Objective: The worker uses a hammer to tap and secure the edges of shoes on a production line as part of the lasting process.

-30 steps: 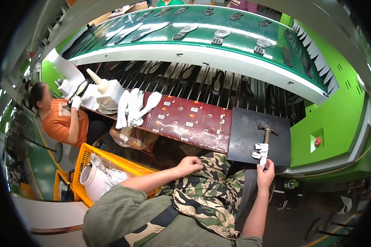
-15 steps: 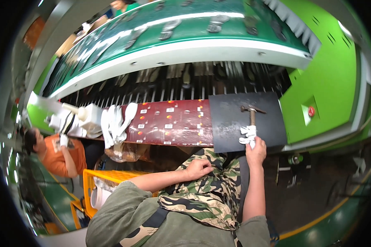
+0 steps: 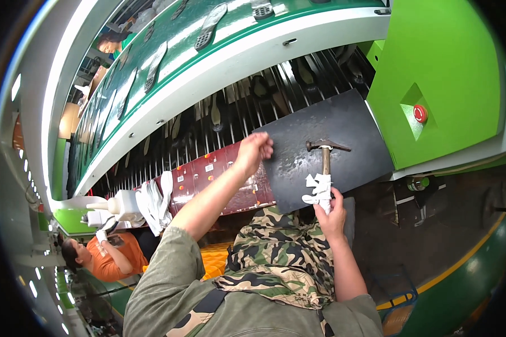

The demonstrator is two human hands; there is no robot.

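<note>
A hammer [image 3: 326, 158] with a rusty metal head and a wooden handle lies on a black mat [image 3: 349, 121]. White cloth strips [image 3: 319, 191] are wrapped round the lower part of its handle. My right hand [image 3: 331, 216] grips that wrapped end at the mat's near edge. My left hand [image 3: 254, 150] hovers in the air near the mat's left edge, fingers loosely bent and slightly apart, holding nothing. Below it runs a dark red board [image 3: 199, 188] with printed labels. White shoe-sole-shaped pieces [image 3: 154, 202] lie at the board's left end.
Behind the mat are metal rollers [image 3: 236, 106] with dark soles among them. Above them, a green conveyor belt [image 3: 180, 42] carries more soles. A white bottle [image 3: 123, 205] stands at left, near a person in orange [image 3: 115, 258]. A green machine panel [image 3: 450, 73] with a red button [image 3: 420, 114] borders the right.
My left hand has risen from my lap and reached forward over the board. My right hand stays on the hammer's handle. The whole view has tilted and shifted.
</note>
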